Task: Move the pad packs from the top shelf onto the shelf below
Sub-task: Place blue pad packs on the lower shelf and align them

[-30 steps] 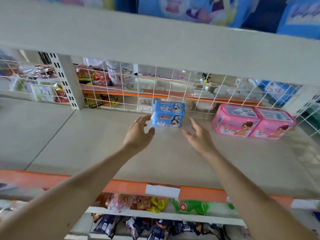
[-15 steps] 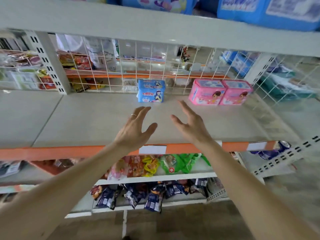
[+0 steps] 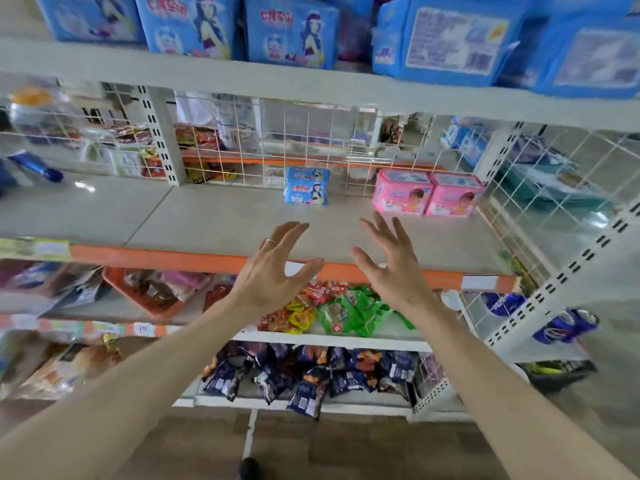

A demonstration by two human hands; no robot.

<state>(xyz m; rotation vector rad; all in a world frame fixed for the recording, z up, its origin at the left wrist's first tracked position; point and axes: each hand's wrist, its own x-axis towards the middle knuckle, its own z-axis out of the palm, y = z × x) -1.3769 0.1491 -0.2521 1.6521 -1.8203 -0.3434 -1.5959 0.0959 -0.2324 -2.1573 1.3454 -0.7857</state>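
The blue pad packs on the top shelf are cut off by the upper edge. The pack at the far right also runs out at the side, and its print is smeared. Lettering on the small blue pack is too small to read. The left hand covers part of a white label. Goods behind the wire mesh at left are blurred. A dark shape, perhaps a shoe, is cropped by the bottom edge.
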